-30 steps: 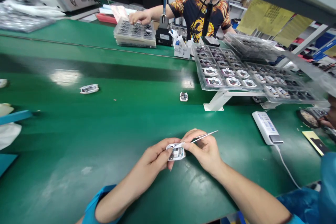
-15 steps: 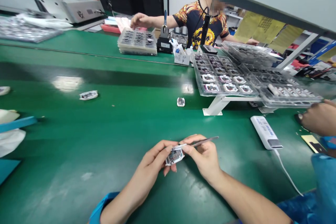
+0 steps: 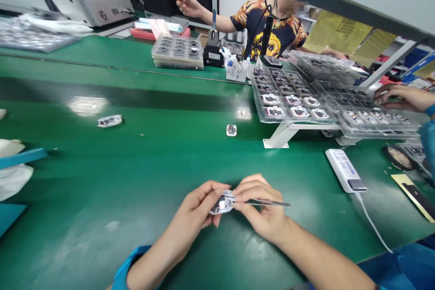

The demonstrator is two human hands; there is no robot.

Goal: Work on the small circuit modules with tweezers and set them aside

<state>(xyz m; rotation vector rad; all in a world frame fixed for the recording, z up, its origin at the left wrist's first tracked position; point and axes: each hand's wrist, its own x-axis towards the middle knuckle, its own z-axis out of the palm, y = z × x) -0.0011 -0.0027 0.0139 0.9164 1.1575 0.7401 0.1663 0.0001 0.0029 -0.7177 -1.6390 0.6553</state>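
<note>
Over the near middle of the green bench, my left hand [image 3: 199, 206] is closed on the left edge of a small white-framed electronic part [image 3: 222, 202] with circuitry inside. My right hand [image 3: 261, 204] pinches a pair of metal tweezers [image 3: 272, 202], whose back end sticks out to the right. The tweezer tips are at the part's right side, partly hidden by my fingers. Farther off on the bench lie two similar white-framed parts, one small part [image 3: 231, 130] straight ahead and one longer-looking part [image 3: 109, 121] to the left.
Clear trays [image 3: 295, 115] of similar parts rest on a white stand [image 3: 277, 139]. A white power bank [image 3: 345, 170] with a cable lies at right. A co-worker's hand [image 3: 401, 96] is over the right tray; another person [image 3: 261, 27] is across the bench. Stacked trays [image 3: 178, 52] stand farther back.
My right hand has turned the tweezers lower, and the held part now tilts differently. The co-worker's hand at right has moved up to the tray. The person opposite has lifted a hand off the stacked trays.
</note>
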